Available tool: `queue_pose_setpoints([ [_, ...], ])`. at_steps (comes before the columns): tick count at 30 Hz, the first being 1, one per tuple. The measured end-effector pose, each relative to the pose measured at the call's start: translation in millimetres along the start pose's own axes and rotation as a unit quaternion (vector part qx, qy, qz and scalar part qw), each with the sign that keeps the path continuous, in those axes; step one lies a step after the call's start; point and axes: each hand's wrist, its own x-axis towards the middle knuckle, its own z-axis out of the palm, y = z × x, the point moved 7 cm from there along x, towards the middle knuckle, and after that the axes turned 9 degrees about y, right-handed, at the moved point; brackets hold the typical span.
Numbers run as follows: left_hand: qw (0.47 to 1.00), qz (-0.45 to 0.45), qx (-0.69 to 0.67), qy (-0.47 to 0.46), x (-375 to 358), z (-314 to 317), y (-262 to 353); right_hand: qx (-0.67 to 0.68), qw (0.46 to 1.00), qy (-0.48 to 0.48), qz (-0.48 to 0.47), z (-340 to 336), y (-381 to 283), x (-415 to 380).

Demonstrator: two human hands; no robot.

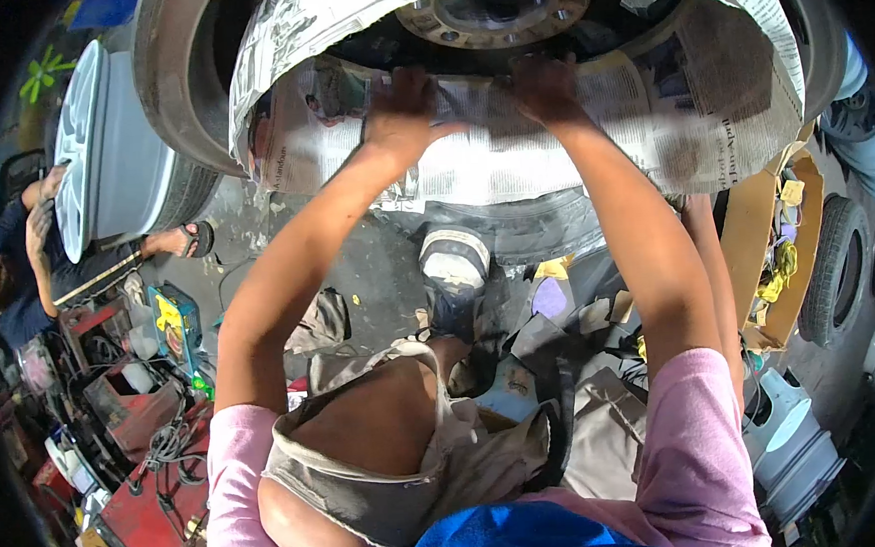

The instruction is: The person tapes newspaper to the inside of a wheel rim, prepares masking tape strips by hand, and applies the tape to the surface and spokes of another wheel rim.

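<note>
In front of me stands a wheel rim (179, 59) with a pale round hub (412, 19) deep inside it. Newspaper sheets (511, 159) line its lower inside, and another newspaper strip (293, 32) curves over the top. My left hand (403, 115) bends its fingers over the sheet's upper edge, thumb stretched sideways on the print. Close by on the right, my right hand (544, 86) curls over the same edge. Shadow hides the fingertips of both hands. A tyre (545, 222) lies below the paper.
At left, another person's hands (41, 213) touch a silver wheel (99, 144). Red machines (152, 512) with cables lie lower left. On the right are a cardboard box (747, 255) of scraps, a tyre (838, 269) and grey wheels (793, 432). A bare limb (706, 237) shows behind my right arm.
</note>
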Motion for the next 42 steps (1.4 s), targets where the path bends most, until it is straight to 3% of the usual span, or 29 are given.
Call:
queue_pose_setpoints([
  [3,0.998,-0.02,-0.065,-0.014,-0.6,3.6,-16.6,0.014,0.998,-0.053,0.018,5.7,7.8,-0.9],
  [5,0.993,-0.043,-0.058,0.099,-5.3,11.3,-33.0,0.015,0.999,-0.014,0.025,-0.6,10.9,-2.2],
  [6,0.993,-0.042,-0.057,0.097,-4.3,0.1,-32.0,0.017,0.999,-0.015,0.026,1.2,11.3,-1.7],
  [8,0.998,-0.036,0.048,-0.037,-4.6,-20.4,-28.5,0.022,0.998,-0.035,0.046,9.6,14.7,1.9],
  [12,0.996,-0.042,0.058,-0.048,-8.3,-23.7,-24.3,0.028,0.998,-0.032,0.046,13.4,21.0,6.0],
  [14,0.998,-0.036,0.059,0.005,-10.9,-20.7,-23.7,0.033,0.993,-0.108,0.037,13.9,20.8,6.9],
  [17,0.999,0.004,0.014,0.037,-5.2,-5.2,-25.1,0.031,0.999,-0.021,0.028,6.9,18.7,3.8],
  [23,0.98,0.07,-0.113,0.151,1.5,0.5,-5.3,0.007,1.0,-0.024,0.018,3.4,16.1,1.8],
  [27,0.977,0.067,-0.118,0.163,8.3,0.4,8.8,-0.008,1.0,-0.009,-0.005,0.2,10.7,2.7],
  [30,0.985,0.049,-0.116,0.116,14.8,8.8,18.4,-0.014,1.0,-0.019,-0.004,2.3,13.0,5.5],
  [35,0.949,0.112,-0.042,0.292,8.8,16.5,24.8,-0.013,1.0,0.009,-0.004,-8.3,13.2,0.8],
  [36,0.949,0.111,-0.044,0.293,10.4,11.3,23.4,-0.014,1.0,0.008,-0.004,-8.5,14.3,-0.5],
  [38,0.978,-0.045,-0.202,0.018,24.3,39.8,2.7,-0.04,0.999,0.014,0.007,-9.3,19.4,-3.6],
  [42,0.992,-0.003,-0.129,0.011,14.2,16.2,15.0,-0.044,0.999,-0.023,-0.018,-12.0,32.4,-3.2],
])
